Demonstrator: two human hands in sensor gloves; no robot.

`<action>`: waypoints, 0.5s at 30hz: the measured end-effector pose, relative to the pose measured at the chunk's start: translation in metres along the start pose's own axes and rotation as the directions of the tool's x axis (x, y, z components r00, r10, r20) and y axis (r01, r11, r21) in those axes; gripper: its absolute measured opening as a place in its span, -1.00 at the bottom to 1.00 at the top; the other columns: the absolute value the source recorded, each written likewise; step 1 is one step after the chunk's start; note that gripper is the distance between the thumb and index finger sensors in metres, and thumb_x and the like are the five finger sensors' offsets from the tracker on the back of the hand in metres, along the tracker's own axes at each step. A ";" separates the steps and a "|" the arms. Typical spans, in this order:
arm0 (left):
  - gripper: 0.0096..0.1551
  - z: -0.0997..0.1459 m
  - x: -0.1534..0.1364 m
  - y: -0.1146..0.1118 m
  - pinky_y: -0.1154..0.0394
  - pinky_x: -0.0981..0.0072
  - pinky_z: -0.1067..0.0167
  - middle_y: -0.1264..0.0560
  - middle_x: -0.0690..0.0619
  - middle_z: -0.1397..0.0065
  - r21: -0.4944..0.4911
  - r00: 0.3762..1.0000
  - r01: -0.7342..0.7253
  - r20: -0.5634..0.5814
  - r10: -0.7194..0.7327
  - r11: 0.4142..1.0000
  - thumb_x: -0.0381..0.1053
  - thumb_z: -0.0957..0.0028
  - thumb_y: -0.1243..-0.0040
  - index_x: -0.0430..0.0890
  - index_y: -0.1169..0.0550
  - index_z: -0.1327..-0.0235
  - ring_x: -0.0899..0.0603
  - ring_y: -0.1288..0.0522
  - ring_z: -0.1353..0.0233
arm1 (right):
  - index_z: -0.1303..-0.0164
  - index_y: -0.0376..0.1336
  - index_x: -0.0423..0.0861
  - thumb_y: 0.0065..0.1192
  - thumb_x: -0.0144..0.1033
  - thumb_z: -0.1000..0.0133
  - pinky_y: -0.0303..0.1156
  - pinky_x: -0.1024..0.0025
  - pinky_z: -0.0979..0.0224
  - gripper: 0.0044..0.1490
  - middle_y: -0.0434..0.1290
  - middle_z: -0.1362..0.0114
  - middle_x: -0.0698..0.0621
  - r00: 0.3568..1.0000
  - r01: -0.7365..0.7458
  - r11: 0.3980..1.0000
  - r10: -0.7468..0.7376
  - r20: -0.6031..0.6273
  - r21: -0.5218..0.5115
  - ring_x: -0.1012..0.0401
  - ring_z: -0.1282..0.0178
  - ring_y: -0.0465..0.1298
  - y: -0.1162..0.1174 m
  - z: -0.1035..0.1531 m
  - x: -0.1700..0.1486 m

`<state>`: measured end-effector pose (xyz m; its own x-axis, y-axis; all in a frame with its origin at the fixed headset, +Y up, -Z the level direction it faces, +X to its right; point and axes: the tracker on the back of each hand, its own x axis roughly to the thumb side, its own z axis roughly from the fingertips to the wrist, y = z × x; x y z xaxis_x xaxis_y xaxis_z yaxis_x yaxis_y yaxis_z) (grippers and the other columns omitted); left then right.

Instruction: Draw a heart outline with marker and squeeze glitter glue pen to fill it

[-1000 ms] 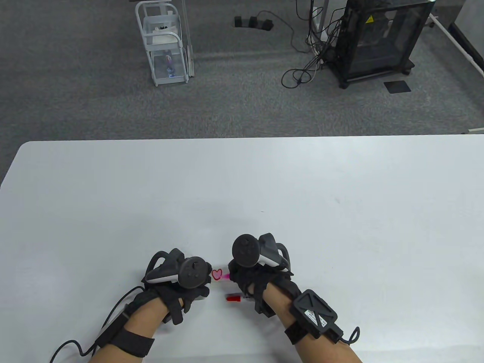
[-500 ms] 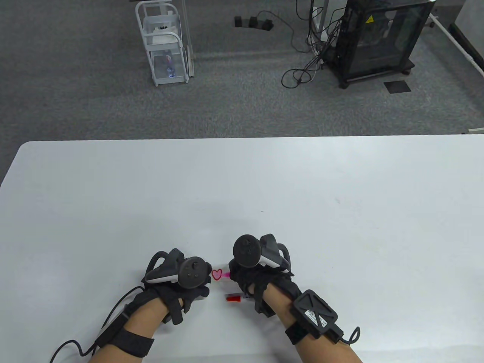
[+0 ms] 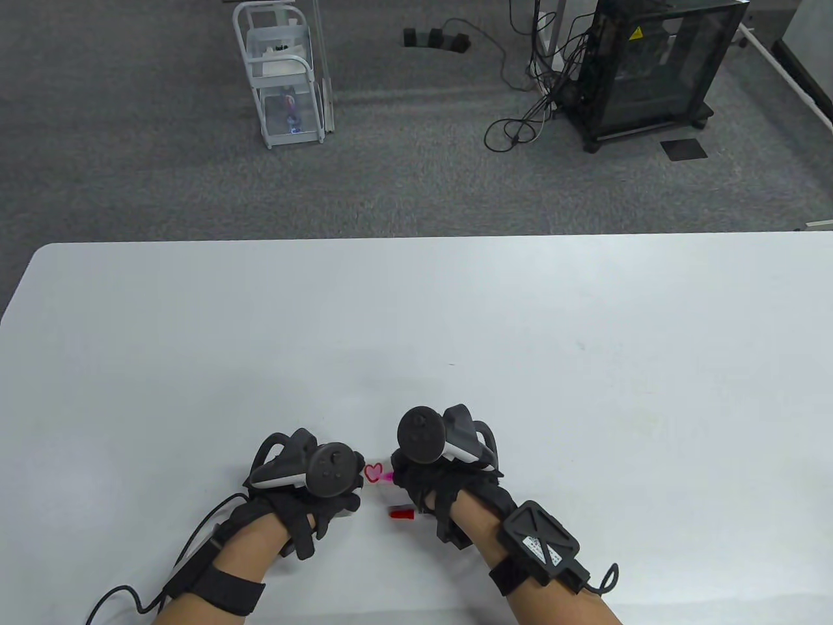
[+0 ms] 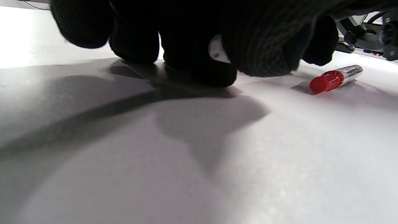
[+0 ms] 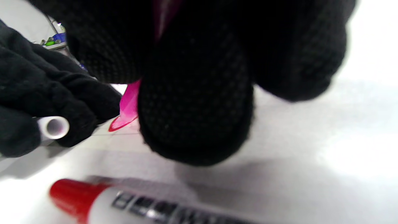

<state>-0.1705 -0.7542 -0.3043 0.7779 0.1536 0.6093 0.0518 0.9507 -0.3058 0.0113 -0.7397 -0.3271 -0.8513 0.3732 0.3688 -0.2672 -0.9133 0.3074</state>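
Note:
A small red heart outline [image 3: 373,472] is drawn on a white sheet [image 4: 174,85] between my hands. My right hand [image 3: 416,483] grips a pink glitter glue pen [image 5: 129,105]. The pen's tip [image 3: 388,478] sits at the heart's right edge. My left hand [image 3: 335,500] rests curled on the sheet just left of the heart, and its fingers [image 5: 62,93] pinch a small white cap [image 5: 53,127]. The red-capped marker [image 3: 402,513] lies on the table below the heart, under my right hand; the same marker [image 4: 334,79] shows in the left wrist view.
The white table [image 3: 455,325] stretches wide beyond the hands. Past its far edge on the grey carpet stand a white wire rack [image 3: 283,71] and a black cabinet [image 3: 657,65] with loose cables.
My right hand has shifted slightly left, keeping the pink tip at the heart. The left hand and the marker have not moved.

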 end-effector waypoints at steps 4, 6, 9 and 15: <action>-0.50 0.000 0.000 0.000 -0.42 -0.14 -0.25 -0.47 0.00 -0.51 0.001 1.000 -0.001 0.001 0.001 1.000 0.17 0.02 -0.34 -0.08 -0.67 -0.06 -0.28 -0.42 -0.48 | -0.14 0.49 -0.23 0.42 -0.21 0.03 0.73 0.32 0.24 -0.41 0.75 0.05 -0.13 1.000 0.016 0.999 -0.017 0.024 0.033 0.26 0.42 0.81 0.001 0.001 0.001; -0.50 0.000 0.000 0.000 -0.41 -0.15 -0.25 -0.47 0.00 -0.51 0.002 1.000 -0.001 0.005 0.001 1.000 0.17 0.02 -0.35 -0.08 -0.67 -0.06 -0.29 -0.42 -0.48 | -0.14 0.49 -0.22 0.42 -0.21 0.03 0.73 0.32 0.24 -0.41 0.75 0.05 -0.12 1.000 0.021 0.999 -0.022 0.020 0.026 0.26 0.42 0.81 0.000 0.001 0.000; -0.50 0.001 0.000 0.000 -0.42 -0.14 -0.25 -0.48 -0.01 -0.51 0.013 1.000 0.013 0.020 -0.013 1.000 0.17 0.03 -0.35 -0.08 -0.67 -0.06 -0.29 -0.43 -0.47 | -0.15 0.47 -0.23 0.41 -0.20 0.03 0.73 0.33 0.25 -0.40 0.74 0.04 -0.13 0.999 0.047 0.997 -0.047 0.004 -0.057 0.27 0.42 0.80 -0.008 0.004 -0.005; -0.50 0.002 0.001 -0.001 -0.44 -0.17 -0.24 -0.49 -0.02 -0.51 0.022 0.999 0.023 0.026 -0.024 0.999 0.17 0.03 -0.35 -0.08 -0.68 -0.06 -0.30 -0.44 -0.46 | -0.21 0.44 -0.23 0.43 -0.24 0.04 0.70 0.25 0.18 -0.36 0.71 -0.03 -0.16 0.989 0.147 0.987 -0.149 -0.019 -0.057 0.21 0.34 0.78 -0.019 0.009 -0.020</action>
<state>-0.1708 -0.7544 -0.3022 0.7597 0.1380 0.6354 0.0560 0.9597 -0.2754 0.0374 -0.7287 -0.3325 -0.8105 0.5017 0.3022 -0.4152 -0.8561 0.3076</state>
